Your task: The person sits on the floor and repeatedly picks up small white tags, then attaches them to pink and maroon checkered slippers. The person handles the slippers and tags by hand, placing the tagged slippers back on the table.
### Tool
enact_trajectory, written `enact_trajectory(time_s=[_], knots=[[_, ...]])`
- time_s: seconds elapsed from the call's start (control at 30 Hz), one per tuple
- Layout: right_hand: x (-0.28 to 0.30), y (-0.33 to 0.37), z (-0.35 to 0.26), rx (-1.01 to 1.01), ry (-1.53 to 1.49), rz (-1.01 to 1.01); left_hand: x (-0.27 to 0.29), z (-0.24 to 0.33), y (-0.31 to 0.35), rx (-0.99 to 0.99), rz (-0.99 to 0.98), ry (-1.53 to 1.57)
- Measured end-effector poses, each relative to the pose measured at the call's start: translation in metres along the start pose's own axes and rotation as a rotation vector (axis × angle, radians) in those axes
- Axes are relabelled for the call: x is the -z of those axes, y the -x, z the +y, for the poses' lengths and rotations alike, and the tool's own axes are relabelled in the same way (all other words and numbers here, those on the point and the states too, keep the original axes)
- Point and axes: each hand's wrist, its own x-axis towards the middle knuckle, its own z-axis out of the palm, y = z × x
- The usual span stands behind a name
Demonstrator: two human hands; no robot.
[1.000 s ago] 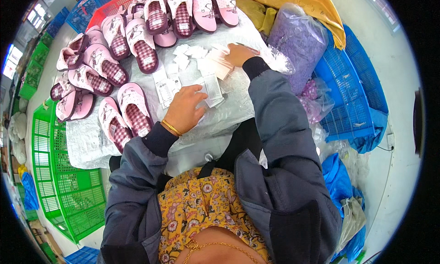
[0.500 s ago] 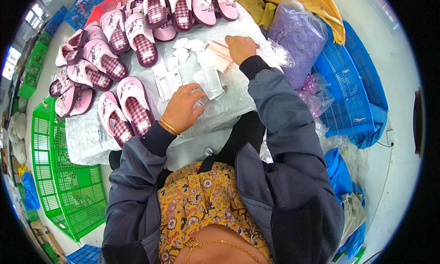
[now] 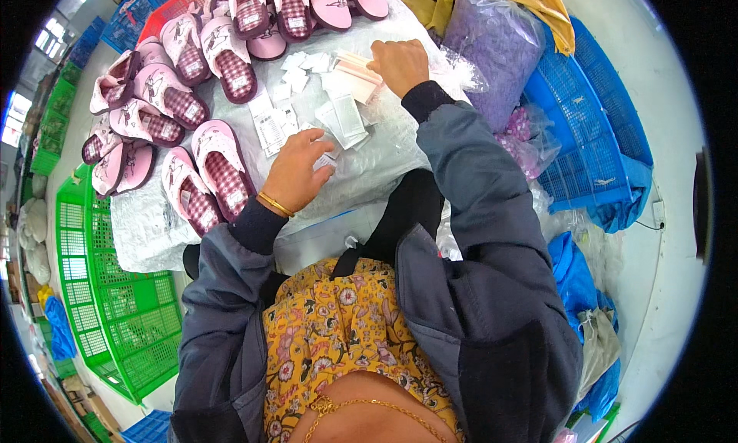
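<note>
My left hand is over the near part of the plastic-wrapped work surface, fingers bent and closed in a pinch. Between its thumb and fingers shows a small white paper tag. My right hand is curled closed beside a stack of pale pink cards; whatever its fingers hold is hidden. Several white labels lie between the hands, and a printed label sheet lies just beyond the left hand. A pair of pink slippers with checked insoles sits left of that hand.
More pink slippers crowd the left and far side of the surface. On the right stand a clear bag of purple material and a blue plastic crate. A green crate is at the lower left.
My left hand has shifted slightly, its fingers now closer together with a white tag showing between them. My right hand stays by the pink cards, its fingers curled. The whole view has shifted a little.
</note>
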Motion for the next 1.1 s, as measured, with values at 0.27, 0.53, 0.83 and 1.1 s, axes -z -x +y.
enact_trajectory(time_s=[0.27, 0.53, 0.83, 1.1], knots=[[0.016, 0.003, -0.002, -0.016, -0.031, 0.041, 0.003, 0.001, -0.001, 0.007, 0.041, 0.014], [0.059, 0.043, -0.044, 0.432, -0.344, 0.331, 0.027, 0.016, -0.025, 0.015, 0.564, -0.073], [0.101, 0.14, -0.127, 0.324, -0.73, 0.369, 0.014, 0.007, 0.002, 0.505, -0.926, 1.408], [0.098, 0.177, -0.113, -0.074, -0.911, 0.409, -0.031, 0.012, 0.013, 0.608, -0.584, 1.379]])
